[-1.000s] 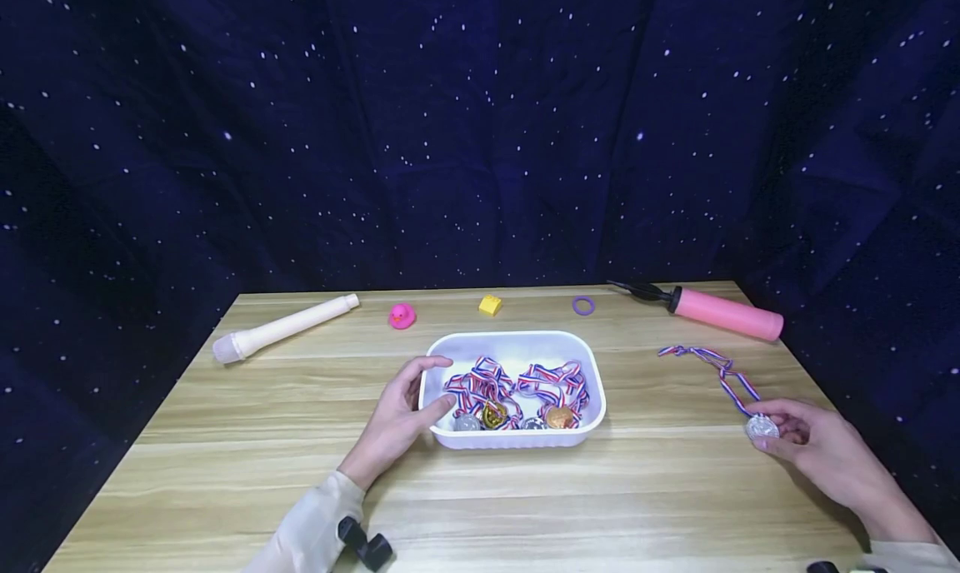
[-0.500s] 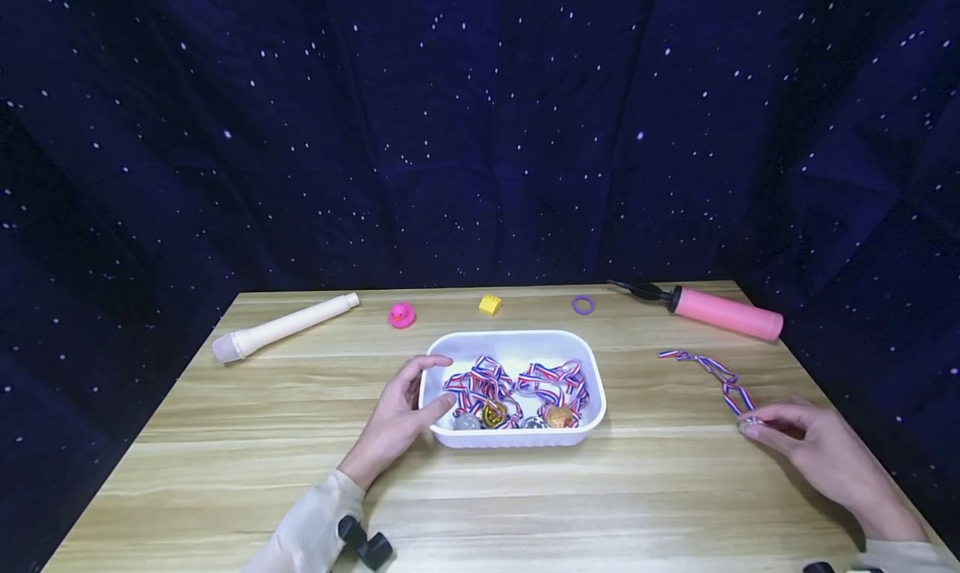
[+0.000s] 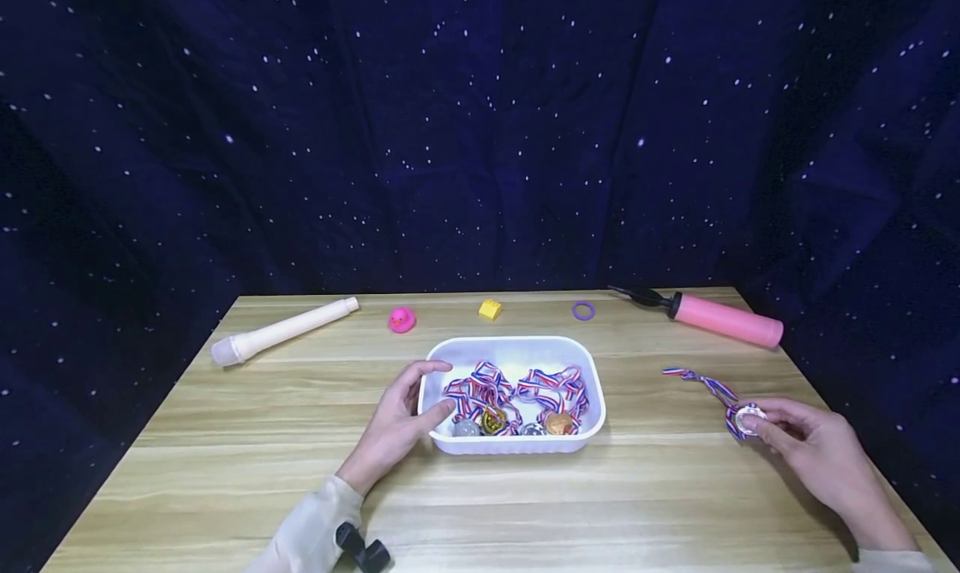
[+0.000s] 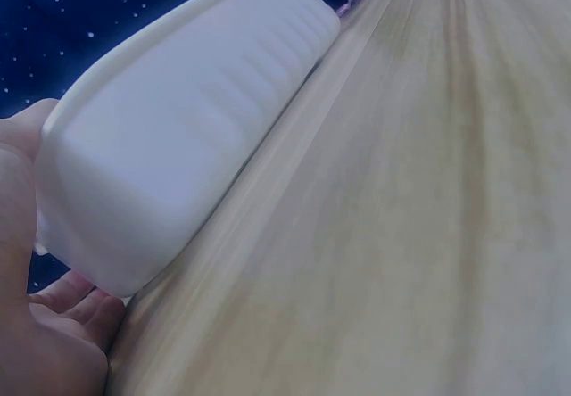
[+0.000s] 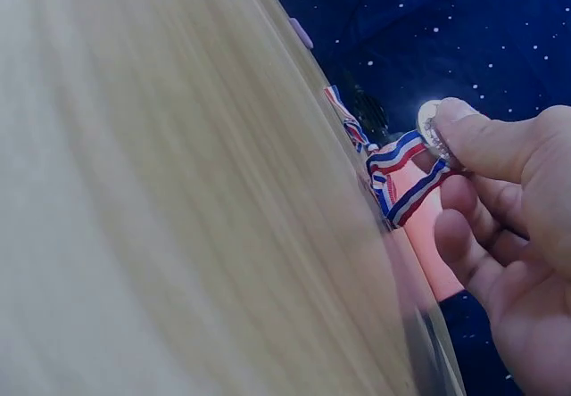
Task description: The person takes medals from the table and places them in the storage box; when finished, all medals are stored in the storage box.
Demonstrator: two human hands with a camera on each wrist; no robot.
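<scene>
In the head view a white plastic tub stands at the table's middle. My left hand holds its left end, thumb and index finger over the rim. Inside lie a gold medal, a bronze medal and silver ones, with striped ribbons heaped behind them. At the right, my right hand pinches a silver medal between thumb and fingers. Its red, white and blue ribbon trails onto the table. The right wrist view shows the medal tilted up off the table, ribbon hanging below.
Along the back of the wooden table lie a toy microphone, a pink rubber duck, a yellow block, a purple ring and a pink balloon pump. A dark starry cloth hangs behind.
My right hand has moved slightly left and turned the medal, so its face now shows upright under the thumb. The ribbon has shifted towards me. My left hand stays at the tub.
</scene>
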